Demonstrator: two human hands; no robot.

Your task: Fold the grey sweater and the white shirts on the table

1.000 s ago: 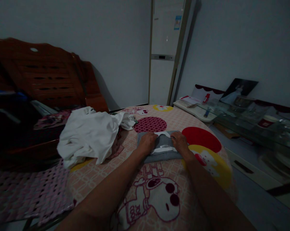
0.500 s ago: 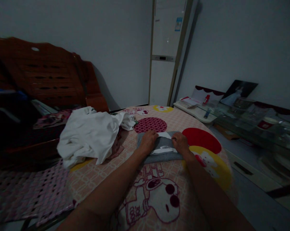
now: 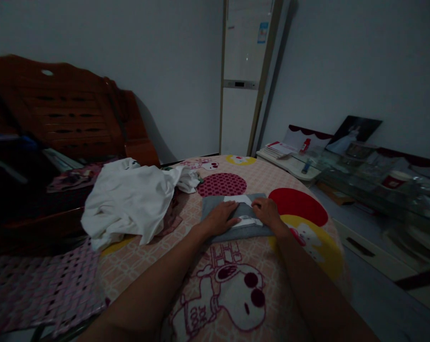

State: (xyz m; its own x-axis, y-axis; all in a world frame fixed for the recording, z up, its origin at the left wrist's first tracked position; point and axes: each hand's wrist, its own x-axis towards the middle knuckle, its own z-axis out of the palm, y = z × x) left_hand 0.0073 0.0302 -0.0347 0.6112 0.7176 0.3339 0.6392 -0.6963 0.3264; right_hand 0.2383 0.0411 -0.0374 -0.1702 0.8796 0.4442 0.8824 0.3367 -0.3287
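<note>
A folded grey garment (image 3: 246,209) with white bands lies flat on the round table. My left hand (image 3: 219,219) rests palm down on its left half, fingers stretched out and thumb apart, holding nothing. At the garment's right side, my right hand (image 3: 267,211) has its fingers curled and pressed together at the end of the upper white band. The cloth between those fingertips is mostly hidden. Left of the garment sits a crumpled heap of white cloth (image 3: 131,202), apart from both hands.
A patterned tablecloth (image 3: 215,294) covers the table. Behind to the left stands a wooden bench (image 3: 68,109), with a woven pink seat (image 3: 51,289) nearer. A glass shelf (image 3: 364,183) with a paper cup (image 3: 395,180) is on the right. A tall white air conditioner (image 3: 239,118) stands behind.
My left hand has come down from the garment's upper edge and flattened onto it, fingers spreading. My right hand has shifted slightly left. The upper white band lies flatter.
</note>
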